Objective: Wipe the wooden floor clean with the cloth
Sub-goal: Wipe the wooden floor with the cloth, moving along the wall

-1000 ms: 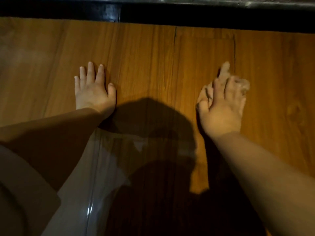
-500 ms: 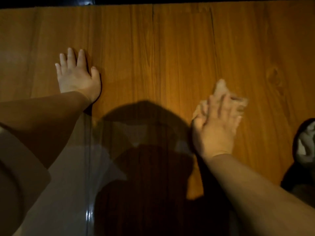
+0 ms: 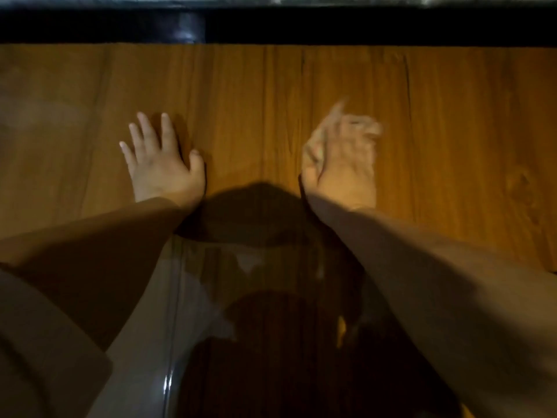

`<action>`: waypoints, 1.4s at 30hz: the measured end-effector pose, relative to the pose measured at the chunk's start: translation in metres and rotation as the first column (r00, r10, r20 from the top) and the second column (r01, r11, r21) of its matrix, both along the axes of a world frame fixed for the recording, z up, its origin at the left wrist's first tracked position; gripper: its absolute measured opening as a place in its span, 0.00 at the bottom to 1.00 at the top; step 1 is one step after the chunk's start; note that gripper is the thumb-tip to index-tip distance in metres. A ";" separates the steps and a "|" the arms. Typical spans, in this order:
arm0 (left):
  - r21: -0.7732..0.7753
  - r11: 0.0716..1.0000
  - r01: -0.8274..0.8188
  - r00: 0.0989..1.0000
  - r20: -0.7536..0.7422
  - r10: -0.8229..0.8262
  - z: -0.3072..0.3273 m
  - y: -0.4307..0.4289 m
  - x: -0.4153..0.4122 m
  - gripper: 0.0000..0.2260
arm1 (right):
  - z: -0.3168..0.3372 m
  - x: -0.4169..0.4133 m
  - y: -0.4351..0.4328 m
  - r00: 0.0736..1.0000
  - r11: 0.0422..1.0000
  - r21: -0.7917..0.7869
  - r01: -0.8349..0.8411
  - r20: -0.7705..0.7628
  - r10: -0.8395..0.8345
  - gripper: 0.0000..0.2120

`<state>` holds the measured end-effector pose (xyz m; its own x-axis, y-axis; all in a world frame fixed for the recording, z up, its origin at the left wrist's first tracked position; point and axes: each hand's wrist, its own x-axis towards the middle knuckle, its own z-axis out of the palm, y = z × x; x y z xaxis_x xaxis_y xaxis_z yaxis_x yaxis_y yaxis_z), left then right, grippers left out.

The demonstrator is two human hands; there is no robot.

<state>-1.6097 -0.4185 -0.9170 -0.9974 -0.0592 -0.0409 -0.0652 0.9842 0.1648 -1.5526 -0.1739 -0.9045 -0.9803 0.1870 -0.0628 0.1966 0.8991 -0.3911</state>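
Right hand [image 3: 346, 167] grips a blurred cloth [image 3: 313, 147] on the wooden floor [image 3: 241, 98]; left hand [image 3: 159, 168] lies flat, fingers spread.

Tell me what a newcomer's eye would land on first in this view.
First come the two hands on the wooden floor. The left hand lies flat with fingers spread, left of centre, while the blurred right hand holds a bunched cloth against the boards, right of centre. Between the forearms falls a large dark shadow, and a black strip runs along the top edge.
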 end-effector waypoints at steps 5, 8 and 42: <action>-0.037 0.999 0.015 0.998 0.062 -0.013 0.003 -0.012 -0.005 0.30 | 0.006 -0.077 0.029 0.910 0.904 0.118 -0.412 0.002 0.414 0.28; -0.012 1.000 0.011 0.996 0.089 -0.010 0.007 -0.013 -0.010 0.32 | 0.009 -0.117 0.038 0.977 0.972 0.146 -0.182 -0.087 0.196 0.22; -0.060 0.814 -0.577 0.808 0.103 0.580 -0.002 -0.013 -0.014 0.36 | -0.002 -0.216 -0.151 0.186 0.186 0.010 -0.983 -0.007 0.983 0.26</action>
